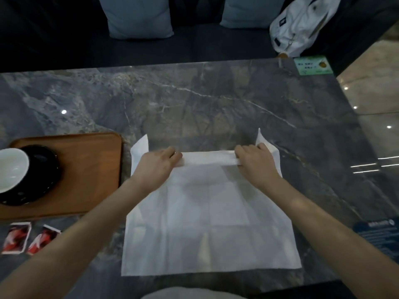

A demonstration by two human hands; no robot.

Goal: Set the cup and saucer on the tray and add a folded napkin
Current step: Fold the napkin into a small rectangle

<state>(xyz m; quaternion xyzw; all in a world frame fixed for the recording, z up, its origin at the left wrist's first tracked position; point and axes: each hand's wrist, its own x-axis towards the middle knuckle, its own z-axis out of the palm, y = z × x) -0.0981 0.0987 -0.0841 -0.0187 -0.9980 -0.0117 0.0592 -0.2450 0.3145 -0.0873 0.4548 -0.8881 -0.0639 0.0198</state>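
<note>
Both arms are reaching forward over the table [216, 93], the left hand [156, 164] and right hand [254, 160] each pinching the napkin's [207, 223] turned-over far edge. The cup [11, 169] and saucer [43, 169] are sitting on the tray [90, 160], left of the napkin.

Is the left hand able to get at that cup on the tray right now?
Probably yes: nothing stands between the left hand and the cup on the tray, but it is pinching the napkin fold and must let go first.

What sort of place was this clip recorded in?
Probably a cafe or restaurant booth: a marble-look table facing a dark bench with cushions, a green printed card at the table's corner, and a wooden serving tray.
</note>
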